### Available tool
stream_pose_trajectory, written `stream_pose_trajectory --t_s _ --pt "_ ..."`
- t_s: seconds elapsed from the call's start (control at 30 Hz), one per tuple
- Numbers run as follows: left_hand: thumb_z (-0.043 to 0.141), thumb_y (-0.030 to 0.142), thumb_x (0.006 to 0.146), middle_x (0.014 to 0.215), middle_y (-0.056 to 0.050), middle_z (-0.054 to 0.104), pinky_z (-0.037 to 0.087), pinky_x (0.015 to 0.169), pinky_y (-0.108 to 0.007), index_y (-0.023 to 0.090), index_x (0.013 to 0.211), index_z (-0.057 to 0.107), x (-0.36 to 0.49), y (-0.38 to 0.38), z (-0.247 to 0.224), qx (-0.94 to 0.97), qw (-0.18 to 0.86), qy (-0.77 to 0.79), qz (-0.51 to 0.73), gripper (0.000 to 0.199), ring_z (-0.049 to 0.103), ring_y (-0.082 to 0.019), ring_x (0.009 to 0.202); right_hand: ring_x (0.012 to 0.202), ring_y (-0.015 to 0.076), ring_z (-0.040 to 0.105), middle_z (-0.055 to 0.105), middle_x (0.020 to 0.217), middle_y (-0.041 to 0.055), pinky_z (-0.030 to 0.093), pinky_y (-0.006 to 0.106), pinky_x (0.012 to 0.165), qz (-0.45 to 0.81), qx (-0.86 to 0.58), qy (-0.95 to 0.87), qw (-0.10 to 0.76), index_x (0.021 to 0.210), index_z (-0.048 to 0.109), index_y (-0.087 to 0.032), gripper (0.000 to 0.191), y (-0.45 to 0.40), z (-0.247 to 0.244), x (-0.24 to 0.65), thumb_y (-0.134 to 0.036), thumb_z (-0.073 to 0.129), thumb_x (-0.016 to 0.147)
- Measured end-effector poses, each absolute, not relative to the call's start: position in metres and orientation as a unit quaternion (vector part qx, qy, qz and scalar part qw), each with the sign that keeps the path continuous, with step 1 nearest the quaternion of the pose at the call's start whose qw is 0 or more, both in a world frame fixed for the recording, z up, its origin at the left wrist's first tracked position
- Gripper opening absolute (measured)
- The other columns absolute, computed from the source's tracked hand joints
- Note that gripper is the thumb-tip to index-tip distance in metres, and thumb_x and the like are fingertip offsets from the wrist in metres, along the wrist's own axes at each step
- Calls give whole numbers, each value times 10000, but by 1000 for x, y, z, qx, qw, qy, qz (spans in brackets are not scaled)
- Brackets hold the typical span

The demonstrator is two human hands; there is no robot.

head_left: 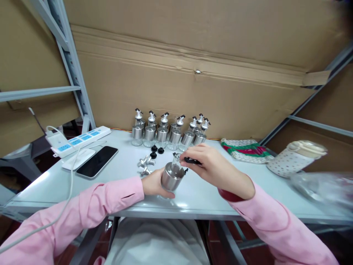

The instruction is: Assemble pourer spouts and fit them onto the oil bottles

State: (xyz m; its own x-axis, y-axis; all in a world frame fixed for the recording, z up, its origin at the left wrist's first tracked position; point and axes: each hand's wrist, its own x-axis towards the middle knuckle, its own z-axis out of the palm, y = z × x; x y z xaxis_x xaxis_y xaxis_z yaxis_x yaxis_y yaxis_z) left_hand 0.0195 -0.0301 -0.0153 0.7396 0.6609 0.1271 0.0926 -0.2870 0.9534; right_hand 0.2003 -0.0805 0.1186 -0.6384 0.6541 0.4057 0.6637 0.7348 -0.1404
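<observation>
My left hand [156,183] is wrapped round a glass bottle with a steel sleeve [171,177], tilted above the front part of the table. At the bottle's neck, my right hand [199,160] is closed on a small black part [192,161]. Whether that part touches the neck is hard to tell. Left of the bottle lie several silvery pourer pieces [145,162], with black caps [153,154] just behind them. Behind these stand several similar bottles [149,133] in a row, fitted with white and black pourer tops.
A black phone [97,162], a white charging pad [78,159] and a power strip [82,140] lie at the left. To the right are a patterned cloth [248,151], a dotted white flask [289,161] and a clear plastic bag [325,189]. Cardboard [179,88] stands behind the table [204,198].
</observation>
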Motion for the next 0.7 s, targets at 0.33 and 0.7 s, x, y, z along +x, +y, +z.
stream_pose_trajectory --t_s 0.33,0.7 --pt "811 262 488 990 -90 620 433 809 -334 126 1168 492 20 -28 -17 761 538 268 244 763 568 -212 902 456 87 457 359 511 -52 453 311 685 448 -244 -641 574 538 314 -197 389 -66 130 165 -389 385 868" --pt "806 266 524 1006 -77 622 437 833 -334 157 1213 477 20 -27 -17 769 541 228 252 771 565 -205 926 360 59 457 333 471 -126 447 292 649 485 -223 -597 599 875 392 -223 159 -46 109 149 -108 356 772"
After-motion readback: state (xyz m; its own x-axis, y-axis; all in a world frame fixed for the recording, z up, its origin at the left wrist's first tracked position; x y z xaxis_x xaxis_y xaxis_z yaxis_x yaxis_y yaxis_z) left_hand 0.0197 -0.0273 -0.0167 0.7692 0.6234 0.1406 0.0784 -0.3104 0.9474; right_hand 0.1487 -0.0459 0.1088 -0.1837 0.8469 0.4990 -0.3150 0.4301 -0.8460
